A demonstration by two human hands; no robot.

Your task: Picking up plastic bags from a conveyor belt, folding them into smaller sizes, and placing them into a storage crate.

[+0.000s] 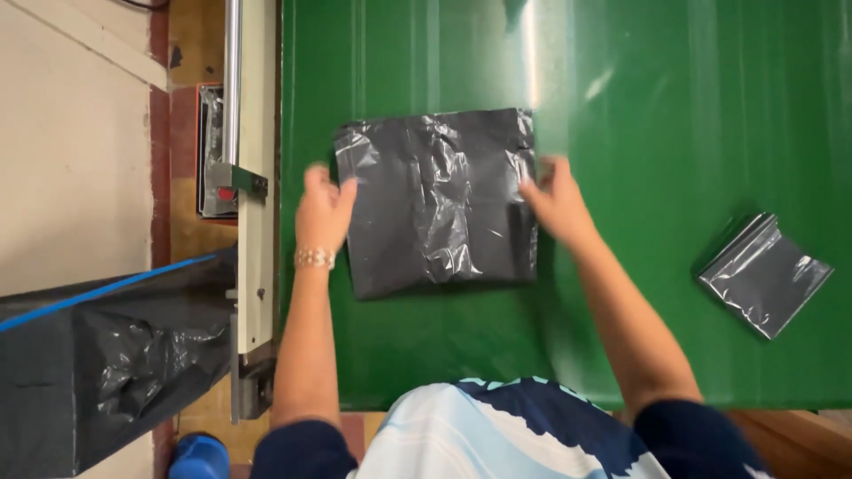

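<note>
Two hands, left hand (324, 208) and right hand (555, 202), each grip pressed on a side edge of the folded black plastic bag (439, 204) lying mid green counter (674, 115); risk: slick film slipping, fold springing open.

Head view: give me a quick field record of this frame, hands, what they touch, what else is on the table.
surface: green table
left hand: on the left edge of the folded black plastic bag, bracelet on the wrist
right hand: on the bag's right edge
bag state: lying flat, folded to a rough square, crinkled
grip: whether either hand pinches or just presses the bag is unclear, slight motion blur
other item: smaller folded bag, right side of the table, apart from both hands
off table, left: black plastic sheet with a blue stripe
</note>
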